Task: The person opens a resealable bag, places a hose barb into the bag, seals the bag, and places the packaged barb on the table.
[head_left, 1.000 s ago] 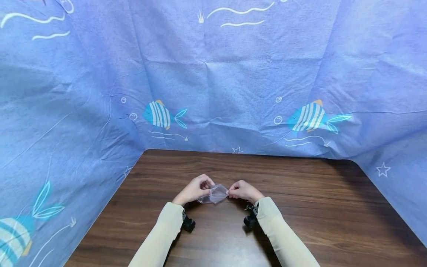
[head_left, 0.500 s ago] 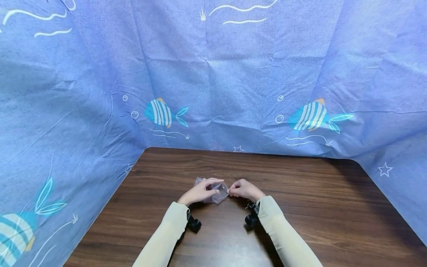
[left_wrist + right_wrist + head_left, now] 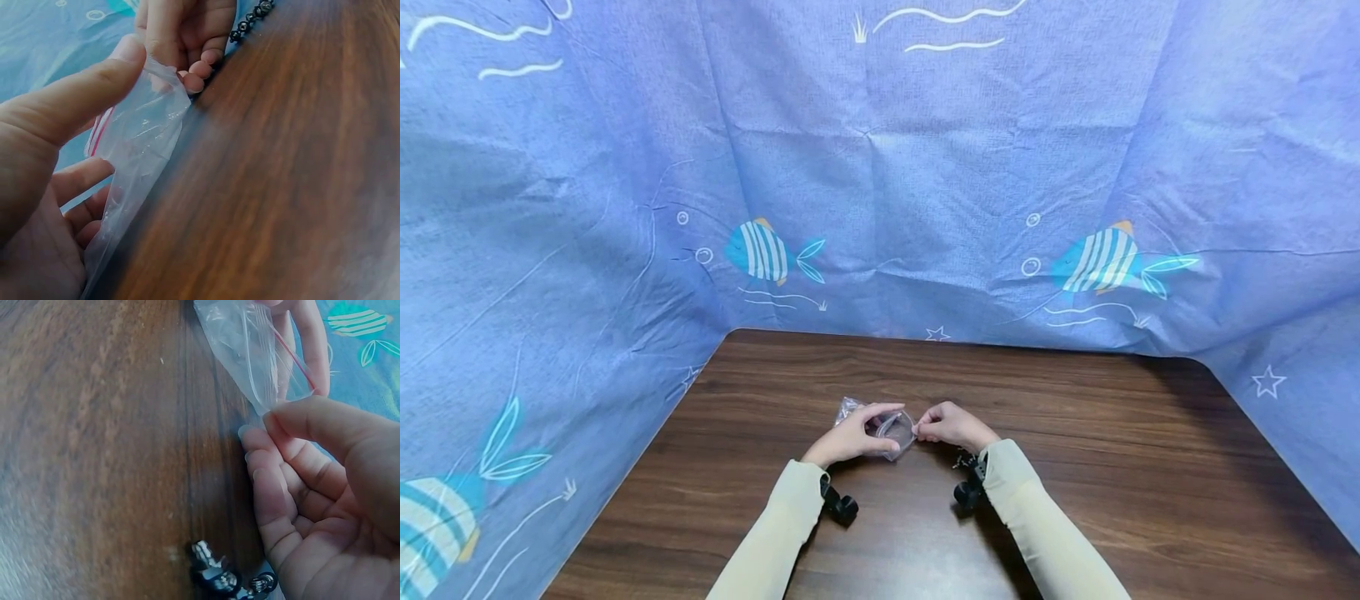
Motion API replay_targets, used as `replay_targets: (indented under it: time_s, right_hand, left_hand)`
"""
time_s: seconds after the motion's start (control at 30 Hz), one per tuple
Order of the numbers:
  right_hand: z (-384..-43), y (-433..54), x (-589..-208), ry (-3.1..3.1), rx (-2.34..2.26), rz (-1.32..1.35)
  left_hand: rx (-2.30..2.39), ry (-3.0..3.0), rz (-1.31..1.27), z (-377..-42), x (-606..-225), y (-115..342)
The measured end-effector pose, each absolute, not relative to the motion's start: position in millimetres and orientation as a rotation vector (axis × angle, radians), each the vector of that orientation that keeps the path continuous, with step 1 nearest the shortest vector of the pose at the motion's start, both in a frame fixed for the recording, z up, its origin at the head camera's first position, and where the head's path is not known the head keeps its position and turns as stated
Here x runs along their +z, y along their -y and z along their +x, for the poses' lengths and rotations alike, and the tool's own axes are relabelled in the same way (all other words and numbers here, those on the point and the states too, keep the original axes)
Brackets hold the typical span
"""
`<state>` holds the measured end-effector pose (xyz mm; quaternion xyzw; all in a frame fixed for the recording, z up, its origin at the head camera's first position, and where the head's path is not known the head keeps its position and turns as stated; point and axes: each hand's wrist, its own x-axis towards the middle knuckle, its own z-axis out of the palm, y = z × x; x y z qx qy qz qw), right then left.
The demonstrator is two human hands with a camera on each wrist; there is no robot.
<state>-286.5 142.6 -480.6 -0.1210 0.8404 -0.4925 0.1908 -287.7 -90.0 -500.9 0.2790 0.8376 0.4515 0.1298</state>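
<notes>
A clear zip-lock bag (image 3: 897, 427) with a red line along its mouth is held just above the wooden table. My right hand (image 3: 953, 426) pinches its edge between thumb and index finger, the other fingers curled below, as the right wrist view shows. My left hand (image 3: 852, 433) spreads around the bag's other side, thumb and fingers well apart. In the left wrist view the thumb (image 3: 94, 94) lies along the bag's near edge, and the fingertips touch or sit behind the plastic (image 3: 140, 140). The bag's mouth looks rounded and parted; nothing is visible inside.
The brown wood-grain table (image 3: 1075, 467) spreads around both hands. Blue cloth (image 3: 925, 208) printed with fish hangs behind it and at the sides. A dark beaded bracelet (image 3: 215, 575) is at the right wrist, and each wrist wears a small black camera.
My left hand has shifted slightly right, its fingers now spread further from the thumb. The bag's mouth looks rounder than before. My right hand keeps its pinch in nearly the same spot.
</notes>
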Motion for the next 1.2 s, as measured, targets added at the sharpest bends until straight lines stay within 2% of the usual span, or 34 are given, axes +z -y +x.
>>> replay_targets:
  time_s: [0.47,0.87,1.2]
  right_hand:
    - [-286.9,-146.3,-472.3,-2.371,-1.299,-0.426]
    - [-292.9,-160.2,-455.2,-2.561,-0.915,-0.837]
    - [-293.5,-181.5,-450.6,-2.627,-0.799,-0.945]
  left_hand:
    - [1.328,-2.458,0.817,-286.0,-504.8,89.2]
    - [1.357,-2.447,0.833,-286.8,-505.3,88.2]
    - [1.355,-2.468,0.829,-286.2,-505.1,84.4]
